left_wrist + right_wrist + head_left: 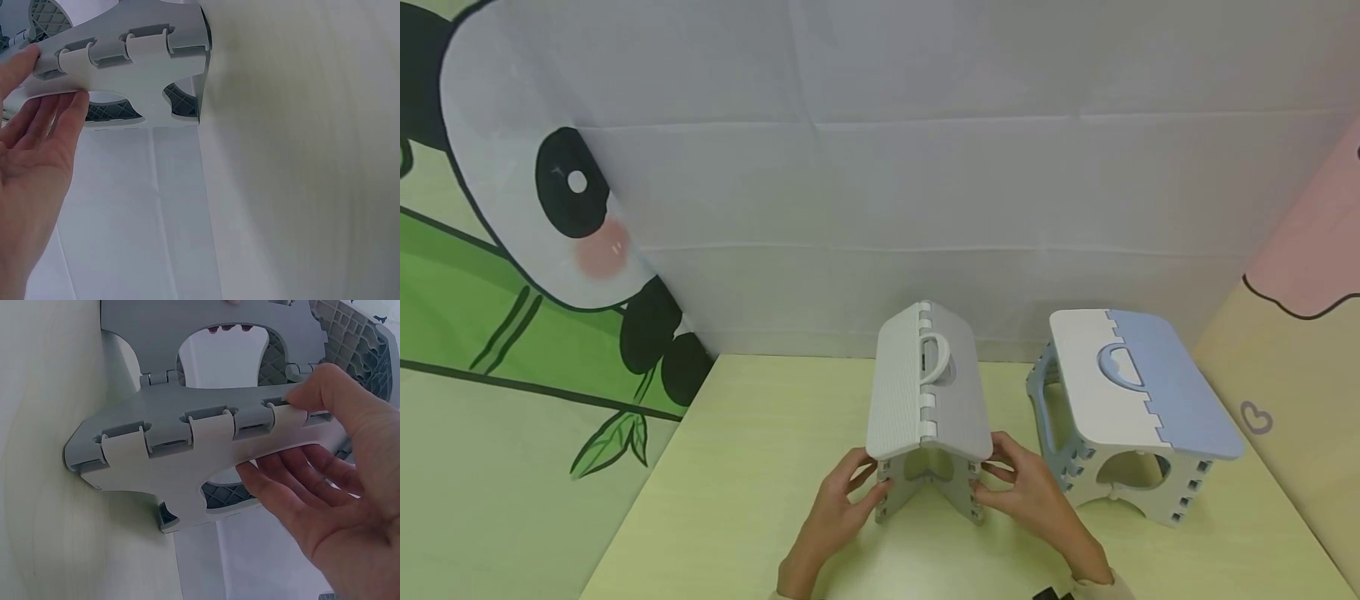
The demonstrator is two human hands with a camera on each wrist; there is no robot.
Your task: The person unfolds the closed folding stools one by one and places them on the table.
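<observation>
A grey-and-white folding stool (898, 392) stands half folded on the table, its ridged top peaked like a roof along the middle hinge and its near end panel creased inward. A carry handle (942, 360) stands up at the ridge. My left hand (838, 504) grips the stool's left leg edge, with the thumb on the near face and the fingers curled in behind. On the opposite leg edge my right hand (1030, 492) has a similar hold. The right wrist view shows the right thumb pressing beside the interlocking hinge knuckles (212, 432) and the fingers hooked at the panel's cut-out.
To the right stands a second folding stool (1093, 392), opened flat, with a white and blue top and a blue handle. The pale yellow table (760, 433) meets a white cloth backdrop (925, 183). Printed cartoon panels rise on both sides.
</observation>
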